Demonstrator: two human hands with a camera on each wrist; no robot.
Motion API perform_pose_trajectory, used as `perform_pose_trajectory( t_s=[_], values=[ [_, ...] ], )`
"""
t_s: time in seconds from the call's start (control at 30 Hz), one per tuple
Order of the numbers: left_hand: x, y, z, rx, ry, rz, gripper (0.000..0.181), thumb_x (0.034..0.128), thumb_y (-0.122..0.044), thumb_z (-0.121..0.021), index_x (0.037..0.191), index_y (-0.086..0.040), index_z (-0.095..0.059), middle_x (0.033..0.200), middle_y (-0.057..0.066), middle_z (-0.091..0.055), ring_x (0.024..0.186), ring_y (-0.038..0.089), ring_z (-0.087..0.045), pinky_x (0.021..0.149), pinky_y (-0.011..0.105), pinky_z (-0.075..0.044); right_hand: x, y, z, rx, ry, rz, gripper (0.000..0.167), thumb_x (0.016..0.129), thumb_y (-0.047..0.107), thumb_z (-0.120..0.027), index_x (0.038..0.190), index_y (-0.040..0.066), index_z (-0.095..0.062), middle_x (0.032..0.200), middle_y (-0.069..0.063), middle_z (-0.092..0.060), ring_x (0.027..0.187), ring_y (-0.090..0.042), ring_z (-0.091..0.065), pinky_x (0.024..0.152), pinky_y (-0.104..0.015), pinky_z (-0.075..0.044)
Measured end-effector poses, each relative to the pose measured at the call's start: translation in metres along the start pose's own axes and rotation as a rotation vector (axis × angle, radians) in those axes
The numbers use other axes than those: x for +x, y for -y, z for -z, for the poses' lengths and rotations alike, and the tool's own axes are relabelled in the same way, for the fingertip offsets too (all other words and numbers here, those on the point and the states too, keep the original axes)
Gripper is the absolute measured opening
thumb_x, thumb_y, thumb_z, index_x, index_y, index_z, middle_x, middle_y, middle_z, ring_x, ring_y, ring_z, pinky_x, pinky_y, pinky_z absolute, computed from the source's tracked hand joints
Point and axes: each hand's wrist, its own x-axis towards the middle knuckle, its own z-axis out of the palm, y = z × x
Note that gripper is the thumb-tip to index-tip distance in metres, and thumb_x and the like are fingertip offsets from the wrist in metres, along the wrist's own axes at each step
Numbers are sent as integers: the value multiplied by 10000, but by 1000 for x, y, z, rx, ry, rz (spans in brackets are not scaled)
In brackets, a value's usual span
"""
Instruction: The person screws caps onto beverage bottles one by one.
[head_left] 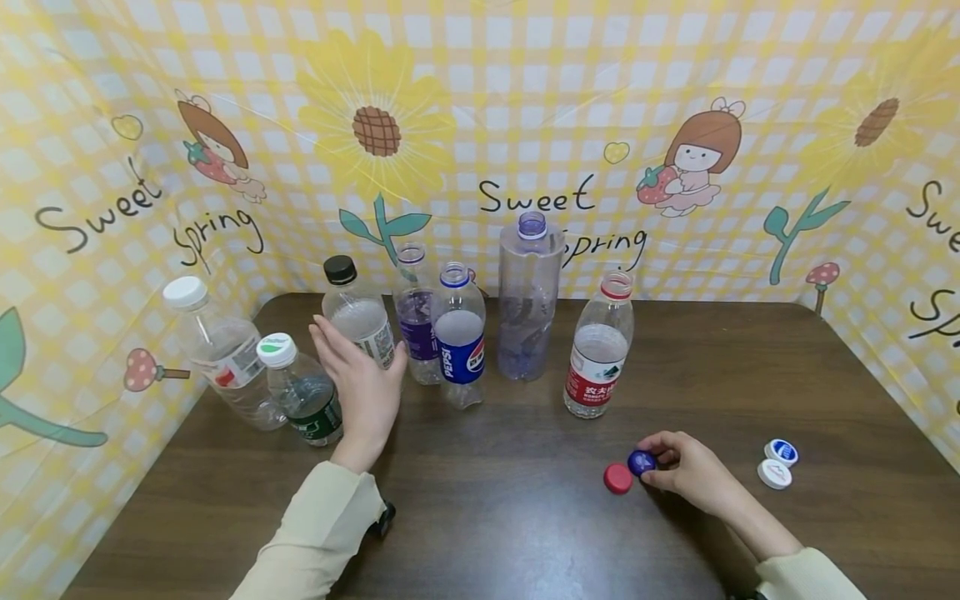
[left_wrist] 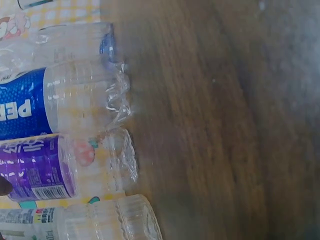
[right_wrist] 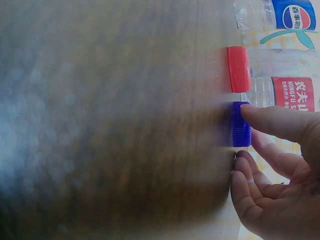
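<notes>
My left hand (head_left: pixel 365 392) is at the clear bottle with the black cap (head_left: pixel 341 269), fingers extended on its left side and thumb spread to its right; whether it touches the bottle is unclear. Only a dark fingertip (left_wrist: pixel 4 187) shows at the left wrist view's edge. On the table, my right hand (head_left: pixel 693 473) pinches a dark blue bottle cap (right_wrist: pixel 241 125) by its edges between thumb and fingers. A red bottle cap (head_left: pixel 618 478) lies just left of it. Behind the caps stands an uncapped red-labelled bottle (head_left: pixel 597 367).
Uncapped Pepsi (head_left: pixel 459 358), purple-labelled (head_left: pixel 417 321) and tall purple-tinted (head_left: pixel 528 304) bottles stand mid-table. White-capped bottles, one large (head_left: pixel 232 367) and one small green-labelled (head_left: pixel 306 400), are at left. Two caps, blue-topped (head_left: pixel 782 451) and white (head_left: pixel 774 474), lie at right. A patterned cloth (head_left: pixel 465 100) hangs behind.
</notes>
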Motion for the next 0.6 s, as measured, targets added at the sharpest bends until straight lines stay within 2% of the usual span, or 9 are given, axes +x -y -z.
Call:
perform_pose_trajectory(
  t_s=[0.23, 0.3, 0.47, 0.53, 0.6],
  values=[
    [-9, -5, 2, 22, -46, -91, 1038, 874, -288, -681, 1511, -22, 95, 1572, 248, 108, 1467, 419, 19, 1119, 577, -295, 0, -1, 0, 1, 5, 4, 320, 753, 67, -765, 1037, -23, -649, 965, -144, -632, 875, -221, -592, 718, -297, -482],
    [-12, -6, 3, 22, -74, -152, 1011, 884, -297, -667, 1510, -10, 73, 1570, 251, 92, 1469, 411, 7, 1129, 576, -281, 0, -1, 0, -2, 6, 6, 319, 754, 67, -765, 1036, -25, -650, 964, -146, -630, 873, -221, -592, 715, -290, -481],
    [-14, -12, 7, -12, -157, -365, 877, 898, -252, -642, 1488, 8, -47, 1553, 248, -34, 1465, 361, -96, 1181, 516, -232, 0, 0, 0, -3, 15, 0, 318, 759, 69, -765, 1040, -24, -649, 971, -151, -626, 879, -225, -591, 724, -304, -487],
    [-13, -17, 9, -37, -163, -431, 793, 902, -212, -637, 1468, 12, -130, 1535, 235, -118, 1447, 348, -160, 1180, 493, -250, 0, 0, 1, -4, 17, -7, 319, 759, 70, -765, 1042, -20, -650, 976, -149, -628, 883, -226, -592, 731, -314, -490],
    [-11, -23, 11, -67, -146, -469, 701, 906, -173, -631, 1444, 16, -223, 1507, 226, -218, 1417, 342, -235, 1166, 480, -286, 0, 1, 1, -6, 17, -12, 319, 759, 70, -765, 1042, -20, -649, 977, -150, -629, 884, -228, -592, 732, -317, -491]
  ],
)
